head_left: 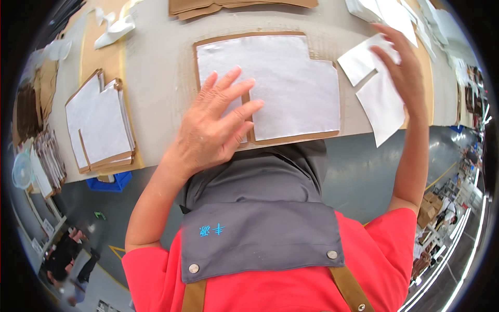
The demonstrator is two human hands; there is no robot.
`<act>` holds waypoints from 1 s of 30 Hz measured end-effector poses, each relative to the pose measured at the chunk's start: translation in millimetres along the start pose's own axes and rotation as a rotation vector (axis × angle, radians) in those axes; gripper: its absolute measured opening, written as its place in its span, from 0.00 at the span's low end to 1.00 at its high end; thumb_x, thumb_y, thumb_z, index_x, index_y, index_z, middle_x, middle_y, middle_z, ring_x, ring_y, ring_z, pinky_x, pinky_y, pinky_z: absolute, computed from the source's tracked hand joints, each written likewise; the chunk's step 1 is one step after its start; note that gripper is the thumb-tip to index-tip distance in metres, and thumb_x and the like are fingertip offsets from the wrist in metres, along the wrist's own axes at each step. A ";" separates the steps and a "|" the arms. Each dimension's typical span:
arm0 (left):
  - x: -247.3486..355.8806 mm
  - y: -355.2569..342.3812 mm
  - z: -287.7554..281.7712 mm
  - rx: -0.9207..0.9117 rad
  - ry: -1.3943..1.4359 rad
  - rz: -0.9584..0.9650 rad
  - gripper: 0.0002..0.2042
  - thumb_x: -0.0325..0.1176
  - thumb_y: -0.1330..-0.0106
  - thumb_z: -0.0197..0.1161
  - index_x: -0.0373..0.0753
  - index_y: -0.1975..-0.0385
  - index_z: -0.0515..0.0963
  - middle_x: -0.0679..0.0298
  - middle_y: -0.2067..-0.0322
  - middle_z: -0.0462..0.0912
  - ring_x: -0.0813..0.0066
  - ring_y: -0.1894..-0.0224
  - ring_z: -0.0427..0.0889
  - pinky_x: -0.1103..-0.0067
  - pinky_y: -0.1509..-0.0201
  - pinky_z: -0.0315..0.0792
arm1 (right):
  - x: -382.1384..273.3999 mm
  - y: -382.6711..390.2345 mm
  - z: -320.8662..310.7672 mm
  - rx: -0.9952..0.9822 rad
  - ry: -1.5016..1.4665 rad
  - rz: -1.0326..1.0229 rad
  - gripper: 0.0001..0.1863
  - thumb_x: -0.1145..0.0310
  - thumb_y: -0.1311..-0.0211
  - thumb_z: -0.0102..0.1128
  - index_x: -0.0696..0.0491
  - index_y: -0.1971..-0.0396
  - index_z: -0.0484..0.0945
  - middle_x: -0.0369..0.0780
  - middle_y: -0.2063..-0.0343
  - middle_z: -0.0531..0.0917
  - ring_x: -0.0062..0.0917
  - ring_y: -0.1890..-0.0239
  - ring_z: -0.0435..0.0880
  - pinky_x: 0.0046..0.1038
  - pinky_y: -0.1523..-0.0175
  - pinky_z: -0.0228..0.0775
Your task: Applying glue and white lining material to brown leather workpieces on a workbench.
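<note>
My left hand (215, 122) lies flat, fingers spread, on a white fabric sheet (291, 78) that rests on a notched brown cardboard template (270, 139) at the table's near edge. My right hand (403, 73) hovers open above loose white fabric pieces (382, 104) to the right, fingers apart, holding nothing. A grey apron and red shirt fill the lower middle.
A stack of white-and-cardboard pieces (101, 125) lies to the left on the beige table (156, 78). More brown cardboard (208, 8) and white sheets (390, 13) sit at the far edge. A blue bin (112, 183) stands under the table. People stand at lower left.
</note>
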State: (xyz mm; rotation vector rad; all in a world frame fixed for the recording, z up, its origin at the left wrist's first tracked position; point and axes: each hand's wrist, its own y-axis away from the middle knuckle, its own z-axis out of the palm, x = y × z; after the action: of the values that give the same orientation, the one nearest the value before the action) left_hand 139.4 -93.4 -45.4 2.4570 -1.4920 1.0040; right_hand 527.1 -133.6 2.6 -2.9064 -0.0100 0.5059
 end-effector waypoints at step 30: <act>1.5 37.1 0.2 0.032 -0.256 -0.006 0.22 0.21 0.46 0.59 0.42 0.49 0.77 0.61 0.49 0.75 0.61 0.45 0.73 0.68 0.39 0.68 | -70.5 -42.2 75.5 -0.005 0.201 -0.341 0.27 0.52 0.45 0.69 0.47 0.47 0.77 0.37 0.49 0.79 0.32 0.42 0.75 0.36 0.39 0.63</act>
State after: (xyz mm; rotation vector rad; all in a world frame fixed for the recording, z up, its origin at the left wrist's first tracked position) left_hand 109.4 -113.8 -53.8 2.6963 -1.5465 0.7393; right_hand 436.4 -80.8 -35.5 -2.8578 -0.4682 0.1554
